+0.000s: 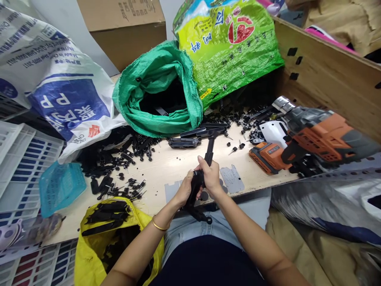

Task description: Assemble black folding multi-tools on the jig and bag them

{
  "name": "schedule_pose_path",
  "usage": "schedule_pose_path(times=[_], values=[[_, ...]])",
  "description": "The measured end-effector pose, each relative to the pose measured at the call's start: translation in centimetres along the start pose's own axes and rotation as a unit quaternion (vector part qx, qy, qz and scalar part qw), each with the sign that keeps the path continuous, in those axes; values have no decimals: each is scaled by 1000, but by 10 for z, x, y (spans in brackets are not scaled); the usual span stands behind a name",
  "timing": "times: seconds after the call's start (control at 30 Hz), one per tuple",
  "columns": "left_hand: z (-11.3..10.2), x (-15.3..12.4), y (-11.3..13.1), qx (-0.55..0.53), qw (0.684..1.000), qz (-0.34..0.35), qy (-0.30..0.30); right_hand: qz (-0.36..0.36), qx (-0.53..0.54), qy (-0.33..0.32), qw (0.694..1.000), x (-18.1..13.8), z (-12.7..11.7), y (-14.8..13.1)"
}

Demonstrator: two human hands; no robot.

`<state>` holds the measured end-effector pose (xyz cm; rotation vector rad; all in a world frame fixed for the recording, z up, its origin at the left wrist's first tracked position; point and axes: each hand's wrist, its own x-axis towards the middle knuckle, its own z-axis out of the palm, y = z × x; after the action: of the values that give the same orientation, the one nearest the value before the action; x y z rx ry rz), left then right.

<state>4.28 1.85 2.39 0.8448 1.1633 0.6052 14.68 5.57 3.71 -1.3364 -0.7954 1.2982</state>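
Note:
My left hand [183, 190] and my right hand [212, 178] are both closed around a black jointed plastic arm [195, 190] above the front edge of the workbench. One bar of it points away from me past my right hand; a ball-shaped end hangs toward my lap. My fingers hide its middle. Just beyond lie several long black plastic pieces [184, 142] in front of the green woven sack [193, 115]. Flat grey plates [232, 178] rest on the bench beside my right hand.
An orange cordless impact wrench [324, 131] lies at the right. Small black knobs with metal screws [133, 188] are scattered left and behind. A yellow bag [86, 254] of black parts stands at the left front, near a teal basket [61, 188]. A wooden board [327, 59] borders the right.

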Motion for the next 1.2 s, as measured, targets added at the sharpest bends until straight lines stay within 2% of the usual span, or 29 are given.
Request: schedule_pose_path(times=[0.07, 0.1, 0.27, 0.33, 0.43, 0.53, 0.6, 0.63, 0.7, 0.77, 0.83, 0.93, 1.03, 1.1, 1.17, 1.2], values=[[0, 1, -1, -8, 1000, 6, 21, -41, 7, 54, 998, -4, 4, 0], [0, 1, -2, -21, 999, 6, 24, -50, -2, 55, 997, -5, 6, -1], [7, 2, -11, -106, 994, -14, -26, -1, -71, -89, 994, 8, 5, -8], [5, 7, -13, -107, 994, -10, -31, 6, -70, -105, 992, 12, 6, -7], [-10, 13, -7, -42, 999, -10, -23, -8, -45, -47, 998, 14, 8, 0], [-30, 6, 9, 72, 995, 43, -45, -4, -11, 32, 999, 17, 4, 9], [-35, -7, 18, 195, 972, 105, -73, 8, 17, 81, 997, 23, 0, 10], [-34, -14, 19, 275, 950, 135, -69, 15, 34, 102, 994, 25, -1, 9], [-23, -24, 17, 430, 885, 178, 2, 25, 65, 126, 990, 30, -1, 4], [-7, -27, 10, 521, 827, 192, 92, 33, 86, 127, 988, 32, 1, -1], [6, -22, 5, 548, 802, 183, 148, 31, 97, 117, 988, 34, 4, -4], [9, -5, 13, 544, 797, 167, 203, 16, 93, 109, 990, 38, -1, -2], [-9, 9, 29, 531, 808, 169, 191, 12, 32, 67, 997, 39, -19, -3], [-26, 11, 40, 525, 819, 179, 146, 19, -78, -21, 997, 34, -38, -11], [-43, 8, 48, 538, 813, 184, 124, -15, -242, -106, 965, 23, -55, -26], [-50, 5, 51, 554, 803, 184, 124, -75, -318, -105, 939, 16, -61, -35]])
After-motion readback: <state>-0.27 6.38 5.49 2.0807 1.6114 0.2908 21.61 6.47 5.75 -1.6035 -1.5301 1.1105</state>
